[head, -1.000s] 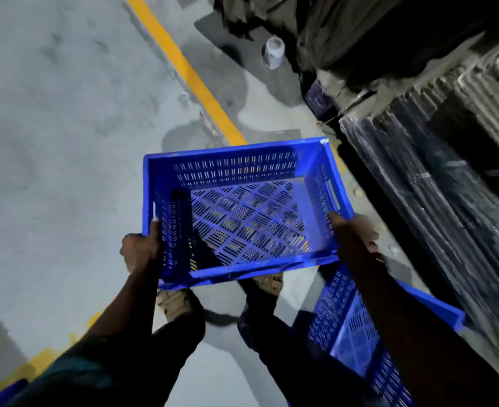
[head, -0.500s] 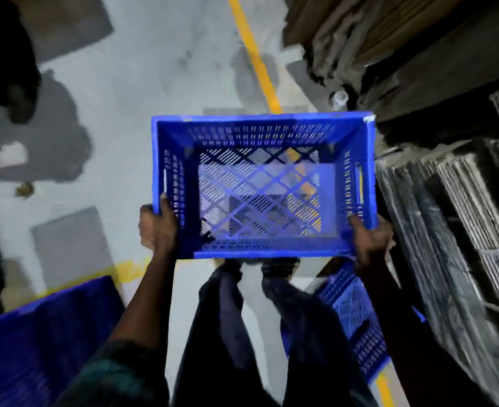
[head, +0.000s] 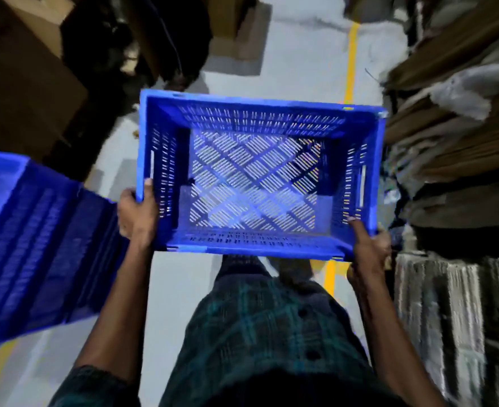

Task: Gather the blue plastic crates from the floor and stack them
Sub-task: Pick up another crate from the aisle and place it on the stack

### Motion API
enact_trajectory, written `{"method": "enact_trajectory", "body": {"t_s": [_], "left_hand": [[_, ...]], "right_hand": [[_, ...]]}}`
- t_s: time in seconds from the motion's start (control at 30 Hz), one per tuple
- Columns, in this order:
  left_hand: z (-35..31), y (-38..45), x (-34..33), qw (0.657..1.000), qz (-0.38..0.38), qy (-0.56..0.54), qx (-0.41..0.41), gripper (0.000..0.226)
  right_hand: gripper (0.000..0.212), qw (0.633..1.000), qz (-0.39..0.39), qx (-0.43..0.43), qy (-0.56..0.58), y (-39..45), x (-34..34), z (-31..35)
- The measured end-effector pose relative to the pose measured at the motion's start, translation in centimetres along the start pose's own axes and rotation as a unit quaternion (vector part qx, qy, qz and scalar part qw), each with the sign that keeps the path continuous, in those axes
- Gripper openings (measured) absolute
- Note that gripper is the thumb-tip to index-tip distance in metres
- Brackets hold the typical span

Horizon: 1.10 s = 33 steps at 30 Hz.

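Fingers of the left hand (head: pixel 136 214) are curled round the near left corner of the blue crate (head: pixel 257 177), thumb (head: pixel 148 186) hooked over the rim. The right hand (head: pixel 367 246) grips the near right corner likewise, its thumb (head: pixel 357 227) lying inside the wall and the remaining fingers hidden beneath the edge. The crate is carried level and open side up in front of the person's body, clear of the floor (head: pixel 301 54), and appears empty.

Risks noted. Both grips sit at the near corners only, so the far end is unsupported; a slackened hold would probably let it tip away and drop. A stack of blue crates (head: pixel 37 245) lies close on the left, near the left hand, and piled cardboard (head: pixel 453 127) crowds the right; a careless swing could strike either. Blur in the view suggests movement, which would make misalignment likelier when setting the crate onto the stack.
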State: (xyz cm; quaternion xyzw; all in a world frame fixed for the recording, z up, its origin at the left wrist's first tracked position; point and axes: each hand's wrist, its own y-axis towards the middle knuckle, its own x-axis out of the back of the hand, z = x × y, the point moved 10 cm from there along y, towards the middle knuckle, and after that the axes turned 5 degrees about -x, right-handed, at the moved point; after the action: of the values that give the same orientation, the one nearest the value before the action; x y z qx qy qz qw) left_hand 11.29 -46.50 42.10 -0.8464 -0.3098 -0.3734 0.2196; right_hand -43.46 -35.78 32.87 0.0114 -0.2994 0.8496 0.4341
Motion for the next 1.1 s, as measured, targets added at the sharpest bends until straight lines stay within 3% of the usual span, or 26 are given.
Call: {"method": "enact_trajectory", "body": {"t_s": [0.07,0.17,0.27,0.33,0.4,0.47,0.67,0.77,0.97,1.1], "left_hand": [[2.7,-2.1,3.6,0.999,-0.031,-0.018,0.018,0.054],[6.9,-6.1,8.7,0.993,-0.081,-0.063,0.051,0.053],[10.8,-9.9,13.0,0.984,-0.130,-0.081,0.097,0.051],[13.4,-11.8,15.8,0.975,-0.160,-0.097,0.120,0.052],[15.8,-13.1,18.3,0.965,-0.193,-0.115,0.137,0.052],[18.1,-14.2,20.9,0.952,-0.228,-0.122,0.165,0.051],[23.2,-13.5,28.2,0.919,-0.300,-0.143,0.211,0.048],[25.1,-11.6,32.0,0.910,-0.319,-0.154,0.214,0.048],[30.9,-8.3,39.6,0.881,-0.381,-0.169,0.223,0.055],[33.7,-7.2,43.0,0.863,-0.411,-0.163,0.244,0.061]], "right_hand": [[0.087,0.999,0.044,0.015,0.007,-2.1,-0.7,1.6],[0.108,0.994,0.099,0.050,-0.004,-3.9,-1.6,2.7],[0.106,0.988,0.135,0.075,-0.028,-5.5,-3.2,3.5],[0.085,0.981,0.165,0.091,-0.054,-8.6,-4.4,4.9],[0.042,0.974,0.181,0.117,-0.075,-12.0,-5.6,6.4],[0.028,0.965,0.204,0.136,-0.095,-15.6,-7.5,7.2],[0.062,0.946,0.257,0.154,-0.124,-21.8,-16.0,5.0],[0.056,0.936,0.275,0.165,-0.144,-21.2,-23.3,1.9],[0.030,0.929,0.295,0.182,-0.133,-37.7,-28.3,4.3],[0.026,0.919,0.310,0.189,-0.154,-41.2,-32.7,3.1]]}}
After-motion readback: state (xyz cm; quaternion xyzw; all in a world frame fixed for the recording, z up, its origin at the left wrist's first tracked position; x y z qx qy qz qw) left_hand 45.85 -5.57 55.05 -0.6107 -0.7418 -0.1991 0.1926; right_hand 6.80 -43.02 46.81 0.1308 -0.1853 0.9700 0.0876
